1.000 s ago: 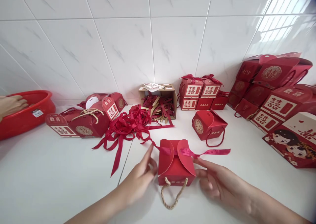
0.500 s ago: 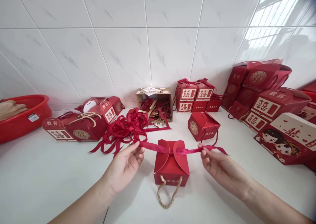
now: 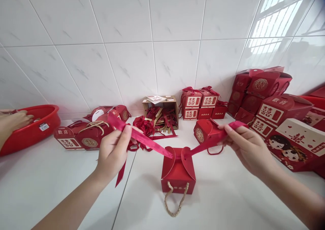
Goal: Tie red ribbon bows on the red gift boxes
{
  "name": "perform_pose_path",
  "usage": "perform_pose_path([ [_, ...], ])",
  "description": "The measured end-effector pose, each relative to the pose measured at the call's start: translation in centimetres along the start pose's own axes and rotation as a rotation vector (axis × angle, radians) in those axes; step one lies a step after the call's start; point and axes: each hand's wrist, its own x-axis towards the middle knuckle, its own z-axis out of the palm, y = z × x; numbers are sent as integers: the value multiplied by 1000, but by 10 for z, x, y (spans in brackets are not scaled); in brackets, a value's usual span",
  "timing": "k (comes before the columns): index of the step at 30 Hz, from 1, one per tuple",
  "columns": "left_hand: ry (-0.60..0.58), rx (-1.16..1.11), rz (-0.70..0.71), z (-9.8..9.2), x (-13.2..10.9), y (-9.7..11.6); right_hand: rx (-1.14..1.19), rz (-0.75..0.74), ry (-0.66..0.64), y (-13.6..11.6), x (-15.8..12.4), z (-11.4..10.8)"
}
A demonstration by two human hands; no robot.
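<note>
Head cam, box (image 3: 178,173) btwn, below L hand (image 3: 113,152), R hand (image 3: 250,148)

A wide red plastic basin (image 3: 30,137) bears a small white label (image 3: 44,127). Glossy white grey-veined wall tiles (image 3: 127,13) catch a bright striped reflection (image 3: 279,18).

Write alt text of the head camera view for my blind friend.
A person's left hand and right hand hold up either end of a ribbon threaded through the flaps of a small red box. Behind are tangled ribbons, more red boxes and a tiled wall.
</note>
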Motion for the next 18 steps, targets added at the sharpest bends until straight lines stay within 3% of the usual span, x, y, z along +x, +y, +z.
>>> perform_pose_path([
  [3, -8, 76, 115, 9, 13, 24, -138, -178, -47, -25, 14, 15],
  [7, -110, -44, 91, 32, 26, 46, -146, -336, -196, -51, 25, 45],
  [12, -204, -122, 102, 55, 31, 54, -1, -448, -341, -63, 32, 75],
  [18, -290, -195, 166, 61, 31, 59, 184, -486, -450, -66, 33, 81],
])
